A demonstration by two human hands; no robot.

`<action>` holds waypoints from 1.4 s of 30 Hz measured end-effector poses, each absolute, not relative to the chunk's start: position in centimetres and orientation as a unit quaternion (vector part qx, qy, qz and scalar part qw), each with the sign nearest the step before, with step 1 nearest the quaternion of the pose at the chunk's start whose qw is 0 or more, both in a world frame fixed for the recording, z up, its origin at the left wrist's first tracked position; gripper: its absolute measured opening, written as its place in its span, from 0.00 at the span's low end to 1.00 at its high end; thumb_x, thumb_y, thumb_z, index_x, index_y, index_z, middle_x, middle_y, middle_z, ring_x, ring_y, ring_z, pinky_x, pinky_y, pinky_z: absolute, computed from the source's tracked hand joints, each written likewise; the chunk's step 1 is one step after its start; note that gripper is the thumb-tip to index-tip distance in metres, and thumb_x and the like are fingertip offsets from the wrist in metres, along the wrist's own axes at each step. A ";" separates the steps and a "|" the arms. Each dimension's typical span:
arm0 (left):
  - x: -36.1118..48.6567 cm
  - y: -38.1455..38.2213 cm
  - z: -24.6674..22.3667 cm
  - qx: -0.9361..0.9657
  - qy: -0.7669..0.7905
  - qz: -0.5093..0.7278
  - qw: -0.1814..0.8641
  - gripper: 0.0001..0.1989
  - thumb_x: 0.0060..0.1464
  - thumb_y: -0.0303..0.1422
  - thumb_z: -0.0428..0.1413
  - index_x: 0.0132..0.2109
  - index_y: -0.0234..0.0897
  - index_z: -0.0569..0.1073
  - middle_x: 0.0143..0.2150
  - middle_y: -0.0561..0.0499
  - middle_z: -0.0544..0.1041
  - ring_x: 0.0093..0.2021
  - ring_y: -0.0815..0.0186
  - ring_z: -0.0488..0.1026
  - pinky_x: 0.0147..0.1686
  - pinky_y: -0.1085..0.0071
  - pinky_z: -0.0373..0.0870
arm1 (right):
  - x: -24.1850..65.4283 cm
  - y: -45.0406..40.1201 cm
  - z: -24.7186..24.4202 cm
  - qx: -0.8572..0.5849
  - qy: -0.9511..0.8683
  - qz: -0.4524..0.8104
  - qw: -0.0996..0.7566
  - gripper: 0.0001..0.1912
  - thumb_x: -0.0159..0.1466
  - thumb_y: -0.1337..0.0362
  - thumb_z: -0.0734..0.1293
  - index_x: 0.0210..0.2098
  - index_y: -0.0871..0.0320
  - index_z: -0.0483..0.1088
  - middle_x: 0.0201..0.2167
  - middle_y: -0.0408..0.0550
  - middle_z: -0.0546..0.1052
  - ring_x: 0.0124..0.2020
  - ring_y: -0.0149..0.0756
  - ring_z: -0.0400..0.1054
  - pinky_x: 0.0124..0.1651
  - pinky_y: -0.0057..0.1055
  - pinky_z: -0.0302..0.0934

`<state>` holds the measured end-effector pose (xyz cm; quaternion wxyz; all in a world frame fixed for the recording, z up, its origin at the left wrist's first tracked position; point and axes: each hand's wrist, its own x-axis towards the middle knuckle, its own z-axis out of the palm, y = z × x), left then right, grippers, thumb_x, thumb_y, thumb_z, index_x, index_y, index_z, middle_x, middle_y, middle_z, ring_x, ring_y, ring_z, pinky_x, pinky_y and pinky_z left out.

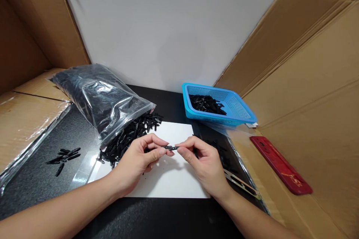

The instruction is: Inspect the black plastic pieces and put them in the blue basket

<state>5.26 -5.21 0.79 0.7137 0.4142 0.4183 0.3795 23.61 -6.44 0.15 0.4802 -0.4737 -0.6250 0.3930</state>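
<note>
Between my two hands, above a white sheet, is a small narrow black part. My left hand pinches its left end between thumb and fingers. The thumb and forefinger of my right hand close on its right end. Whether it is one piece or two joined pieces I cannot tell. Left of my left hand, a heap of similar black parts spills from the mouth of a clear plastic bag. More dark pieces lie partly hidden behind my right hand.
A blue plastic basket at the back right holds many black parts. Several loose black pieces lie at the left. On the right are a metal strip and a dark red case. Cardboard walls flank both sides.
</note>
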 end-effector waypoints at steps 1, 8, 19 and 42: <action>5.2 -5.2 0.8 0.415 0.420 0.382 0.711 0.11 0.50 0.36 0.65 0.37 0.36 0.72 0.31 0.53 0.79 0.20 0.77 0.53 0.19 0.76 0.44 | 23.6 -6.5 0.2 -0.474 -0.625 0.395 0.479 0.09 0.62 0.59 0.69 0.29 0.57 0.75 0.23 0.44 0.74 0.25 0.34 0.60 0.30 0.31 0.54; 5.2 -5.3 0.8 0.443 0.429 0.383 0.687 0.11 0.50 0.35 0.65 0.34 0.36 0.71 0.31 0.50 0.82 0.19 0.77 0.54 0.19 0.77 0.48 | 23.5 -6.1 0.6 -0.427 -0.472 0.574 0.516 0.09 0.59 0.58 0.69 0.28 0.56 0.70 0.22 0.41 0.68 0.20 0.29 0.53 0.21 0.26 0.46; 5.3 -5.3 0.9 0.473 0.425 0.381 0.672 0.12 0.50 0.36 0.64 0.33 0.35 0.70 0.26 0.54 0.77 0.19 0.77 0.53 0.19 0.77 0.48 | 23.5 -5.9 0.2 -0.469 -0.575 0.491 0.456 0.11 0.57 0.58 0.72 0.36 0.57 0.76 0.19 0.36 0.58 0.21 0.29 0.50 0.24 0.28 0.46; 5.7 -5.9 1.3 0.385 0.402 0.314 0.769 0.08 0.59 0.32 0.56 0.44 0.34 0.71 0.34 0.51 0.75 0.23 0.77 0.57 0.21 0.78 0.47 | 23.6 -5.9 -0.2 -0.436 -0.452 0.598 0.497 0.16 0.59 0.55 0.70 0.24 0.57 0.64 0.15 0.33 0.56 0.16 0.23 0.42 0.18 0.25 0.35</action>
